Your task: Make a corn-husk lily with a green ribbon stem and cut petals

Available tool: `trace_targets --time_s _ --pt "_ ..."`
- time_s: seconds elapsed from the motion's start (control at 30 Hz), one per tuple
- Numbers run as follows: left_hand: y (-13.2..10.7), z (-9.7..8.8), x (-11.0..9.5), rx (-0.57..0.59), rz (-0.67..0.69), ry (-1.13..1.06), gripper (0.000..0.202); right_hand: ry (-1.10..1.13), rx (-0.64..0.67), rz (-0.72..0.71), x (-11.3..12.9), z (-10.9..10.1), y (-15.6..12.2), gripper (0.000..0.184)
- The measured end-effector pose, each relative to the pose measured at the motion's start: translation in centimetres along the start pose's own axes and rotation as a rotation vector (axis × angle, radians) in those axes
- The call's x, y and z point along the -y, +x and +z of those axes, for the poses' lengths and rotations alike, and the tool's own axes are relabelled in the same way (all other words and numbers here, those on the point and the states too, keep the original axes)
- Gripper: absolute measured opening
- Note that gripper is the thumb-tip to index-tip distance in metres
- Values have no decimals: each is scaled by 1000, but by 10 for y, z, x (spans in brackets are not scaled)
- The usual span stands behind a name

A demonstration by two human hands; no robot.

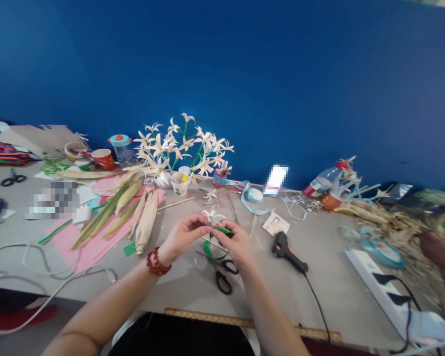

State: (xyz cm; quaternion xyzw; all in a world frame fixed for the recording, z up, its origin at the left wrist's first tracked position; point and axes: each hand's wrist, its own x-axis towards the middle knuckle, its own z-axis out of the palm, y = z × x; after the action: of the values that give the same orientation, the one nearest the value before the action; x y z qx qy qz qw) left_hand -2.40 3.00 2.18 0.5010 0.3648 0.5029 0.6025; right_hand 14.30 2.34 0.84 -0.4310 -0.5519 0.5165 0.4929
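In the head view my left hand (188, 231), with a red bead bracelet on its wrist, pinches the stem of a small white flower (209, 214) that looks made of corn husk. My right hand (234, 242) is closed on a strip of green tape (226, 231) at the flower's stem, and the fingertips of both hands nearly meet there. A loop of the green tape hangs down under the hands. Black-handled scissors (223, 283) lie on the table just below. My fingers partly hide the stem.
Behind my hands many finished husk flowers stand in a paper cup (180, 185). Corn husks (147, 217) lie on pink paper to the left. On the right are a corded glue gun (287, 251), blue ribbon (254, 196), a power strip (374, 289) and another person's arm (443, 262).
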Motion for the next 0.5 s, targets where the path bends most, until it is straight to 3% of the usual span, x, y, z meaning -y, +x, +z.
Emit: trace_targets --time_s 0.23,0.5 --pt "0 1 -1 -41 -87 -95 27 -89 -31 -66 3 2 -3 25" --pt "0 -1 4 -113 -83 -75 27 -323 -77 -307 4 6 -7 19"
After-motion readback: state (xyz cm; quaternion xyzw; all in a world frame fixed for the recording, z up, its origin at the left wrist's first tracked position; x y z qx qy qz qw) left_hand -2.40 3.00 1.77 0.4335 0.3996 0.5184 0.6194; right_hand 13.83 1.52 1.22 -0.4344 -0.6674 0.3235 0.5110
